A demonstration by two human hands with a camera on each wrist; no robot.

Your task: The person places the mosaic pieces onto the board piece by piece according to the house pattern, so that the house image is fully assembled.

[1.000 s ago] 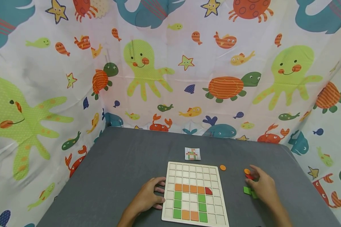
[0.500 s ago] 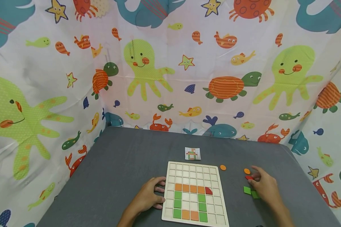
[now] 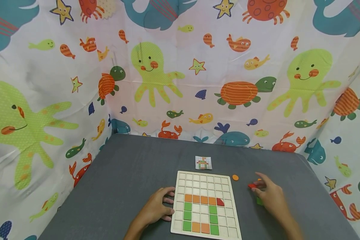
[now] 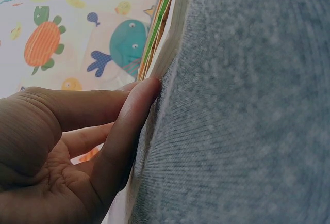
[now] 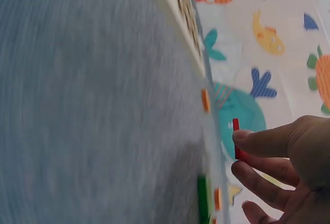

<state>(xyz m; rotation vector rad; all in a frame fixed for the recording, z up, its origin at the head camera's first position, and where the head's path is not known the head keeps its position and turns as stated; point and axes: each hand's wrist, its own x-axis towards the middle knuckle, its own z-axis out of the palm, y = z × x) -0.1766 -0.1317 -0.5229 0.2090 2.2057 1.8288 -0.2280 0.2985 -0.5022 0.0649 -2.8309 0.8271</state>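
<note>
A wooden grid board (image 3: 205, 180) lies on the grey table with orange and green square tiles and one red quarter-round piece (image 3: 220, 202) set in its cells. My left hand (image 3: 157, 206) rests at the board's left edge, fingertips and thumb touching its side. In the left wrist view the fingertips meet that edge (image 4: 167, 43). My right hand (image 3: 271, 195), over the table right of the board, pinches a small red tile (image 3: 252, 185) between thumb and fingers. In the right wrist view this red tile (image 5: 236, 139) is seen edge-on, lifted off the table.
A small card with a coloured grid picture (image 3: 203, 162) lies behind the board. One orange disc (image 3: 235, 177) sits near the board's far right corner. Another orange disc (image 3: 259, 179) and a green tile (image 3: 259, 201) are partly hidden by my right hand. A sea-animal curtain surrounds the table.
My right hand has picked up the red tile from beside the orange disc and moved left with it, towards the board. The left hand and the board stay where they were.
</note>
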